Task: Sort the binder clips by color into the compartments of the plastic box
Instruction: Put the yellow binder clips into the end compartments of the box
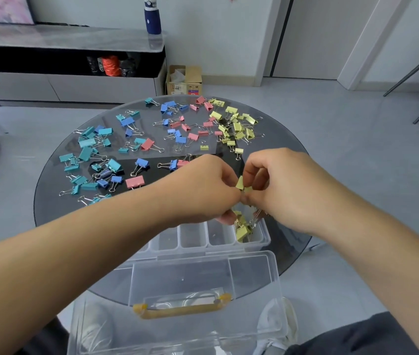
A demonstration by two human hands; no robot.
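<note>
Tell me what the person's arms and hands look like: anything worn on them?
Nothing worn that shows: the left hand and right hand have no gloves, rings or watch, and both forearms are bare, with no sleeves, up to the picture's edge.

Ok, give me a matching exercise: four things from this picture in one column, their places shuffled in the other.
Things:
1. teal binder clips
2. sorted yellow binder clips
3. blue bottle
4. cardboard box

Places:
A. on the floor beyond the table
B. left side of the table
C. right-end compartment of the plastic box
D. on top of the sideboard

Pairs: 1-B, 2-C, 3-D, 4-A
</note>
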